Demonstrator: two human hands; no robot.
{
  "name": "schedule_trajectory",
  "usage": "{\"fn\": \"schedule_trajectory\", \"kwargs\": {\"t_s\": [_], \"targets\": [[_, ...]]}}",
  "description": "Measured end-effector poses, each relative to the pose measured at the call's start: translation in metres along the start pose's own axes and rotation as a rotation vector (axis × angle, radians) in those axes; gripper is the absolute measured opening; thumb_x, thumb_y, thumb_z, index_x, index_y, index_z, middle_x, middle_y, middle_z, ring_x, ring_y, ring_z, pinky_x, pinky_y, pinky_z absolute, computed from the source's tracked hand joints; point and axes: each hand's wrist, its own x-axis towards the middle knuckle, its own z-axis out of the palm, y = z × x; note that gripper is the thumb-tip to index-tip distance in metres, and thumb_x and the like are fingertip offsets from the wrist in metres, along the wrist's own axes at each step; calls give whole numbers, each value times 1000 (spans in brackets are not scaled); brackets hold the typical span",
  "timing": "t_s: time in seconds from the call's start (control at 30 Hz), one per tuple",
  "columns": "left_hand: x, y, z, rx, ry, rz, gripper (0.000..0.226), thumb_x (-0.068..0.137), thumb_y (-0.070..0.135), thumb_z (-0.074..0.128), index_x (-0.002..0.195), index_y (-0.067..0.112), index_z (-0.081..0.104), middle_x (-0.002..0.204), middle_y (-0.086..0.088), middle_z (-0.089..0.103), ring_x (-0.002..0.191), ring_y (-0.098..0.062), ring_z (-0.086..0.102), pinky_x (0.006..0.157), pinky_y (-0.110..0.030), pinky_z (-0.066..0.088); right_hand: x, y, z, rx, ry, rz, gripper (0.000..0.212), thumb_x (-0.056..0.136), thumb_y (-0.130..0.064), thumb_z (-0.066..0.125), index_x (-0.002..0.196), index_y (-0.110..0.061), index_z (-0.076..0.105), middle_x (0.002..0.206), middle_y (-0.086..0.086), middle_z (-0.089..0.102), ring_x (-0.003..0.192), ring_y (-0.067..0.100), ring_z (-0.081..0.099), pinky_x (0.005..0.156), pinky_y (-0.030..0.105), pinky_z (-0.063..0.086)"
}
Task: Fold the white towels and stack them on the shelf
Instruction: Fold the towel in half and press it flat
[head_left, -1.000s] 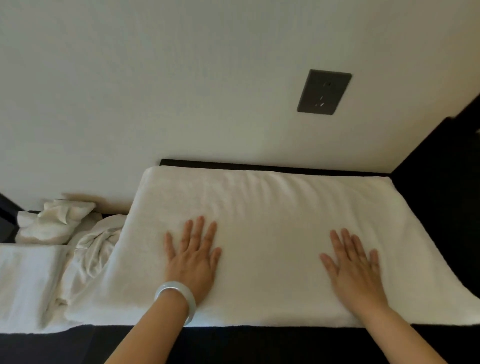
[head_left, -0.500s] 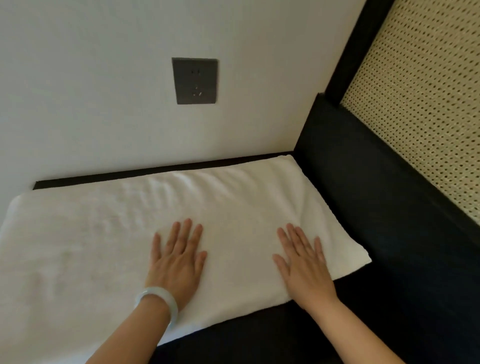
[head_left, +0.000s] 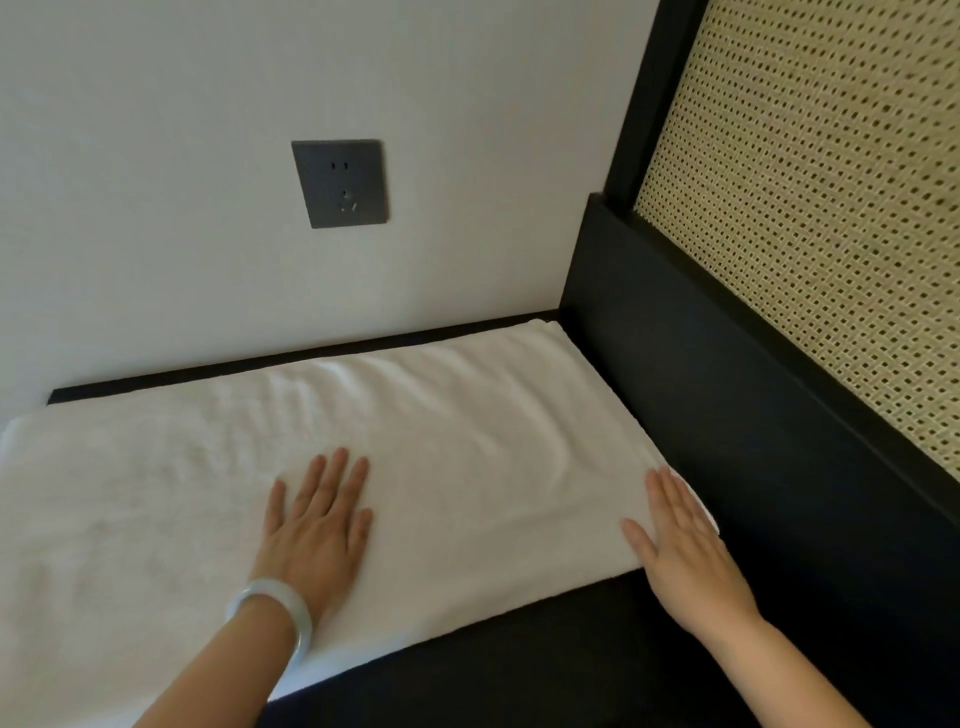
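The white towel (head_left: 467, 457) lies flat on the dark surface (head_left: 519, 670), folded into a long, thick rectangle with soft wrinkles across its top. Its far edge runs along the wall (head_left: 156, 234), and its right end reaches the dark side panel (head_left: 727, 415).

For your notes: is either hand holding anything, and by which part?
Nothing is held. The left hand and right hand rest flat, fingers straight, on the white towel.
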Motion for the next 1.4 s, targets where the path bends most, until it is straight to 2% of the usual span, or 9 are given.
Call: {"fn": "schedule_trajectory", "kwargs": {"t_s": [0.23, 0.37, 0.5, 0.6, 0.7, 0.87, 1.0, 1.17, 1.4], "targets": [[14, 40, -6, -17, -7, 67, 59, 98, 53, 2, 144, 33, -30, 156, 5, -34, 143, -17, -31, 120, -47, -14, 26, -41, 0, -75, 76, -176, 66, 103, -56, 15, 158, -28, -8, 165, -6, -14, 151, 10, -17, 122, 37, -13], [19, 45, 2, -2, -19, 105, 74, 74, 66, -32, 143, 38, -34, 151, 11, -39, 143, -16, -31, 119, -47, -15, 18, -27, 6, -131, -17, -65, 70, 97, -65, 8, 153, -34, -21, 164, -2, -22, 150, 17, -21, 124, 41, -9], [18, 43, 7, 0, -16, 85, 77, 70, 66, -37, 142, 41, -34, 152, 13, -38, 142, -13, -33, 118, -46, -18, 30, -48, -7, -222, 38, 54, 80, 91, -69, 1, 158, -26, -7, 167, 8, 2, 153, 30, 2, 121, 53, 7], [15, 42, 5, -12, -20, 77, 69, 79, 64, -24, 144, 41, -31, 154, 13, -35, 142, -13, -33, 118, -44, -18, 44, -93, -5, -156, 47, -215, 75, 91, -68, 2, 156, -34, -12, 166, -3, -15, 151, 27, -17, 116, 60, -14], [7, 34, 3, 7, -28, 69, 67, 79, 61, -22, 142, 41, -35, 153, 14, -37, 142, -13, -34, 118, -43, -18, 43, -122, 15, -185, -110, -280, 71, 96, -68, 8, 154, -37, -19, 163, -3, -25, 148, 31, -27, 115, 65, -14], [-19, 16, -1, 16, -12, 76, 65, 84, 59, -16, 146, 41, -29, 154, 16, -35, 144, -13, -30, 117, -40, -17, 21, -133, 23, -236, -97, -300, 74, 93, -70, 5, 157, -35, -1, 167, 1, -2, 151, 34, 0, 116, 61, -6], [-30, 11, -10, -47, 62, 104, 63, 97, 55, 11, 155, 30, 17, 162, 7, 5, 150, -24, 7, 116, -41, -5, 23, -168, 16, -115, 17, -494, 69, 97, -63, 9, 158, -31, 9, 167, -1, 2, 152, 22, -4, 119, 52, -11], [33, -12, -22, -62, 21, -136, 61, 97, 59, 4, 149, 38, -21, 159, 10, -27, 145, -18, -29, 118, -52, -13, 76, -205, 30, -174, -56, -770, 61, 103, -55, 14, 158, -36, -3, 165, -10, -14, 151, 10, -19, 117, 44, -21], [58, -27, -10, 3, -38, -224, 63, 90, 65, -5, 143, 44, -30, 158, 12, -29, 147, -26, -25, 114, -65, -7, 193, -116, -25, -181, -21, -175, 66, 103, -55, 16, 159, -26, -5, 167, -3, -11, 152, 13, -14, 122, 46, -12]]}}
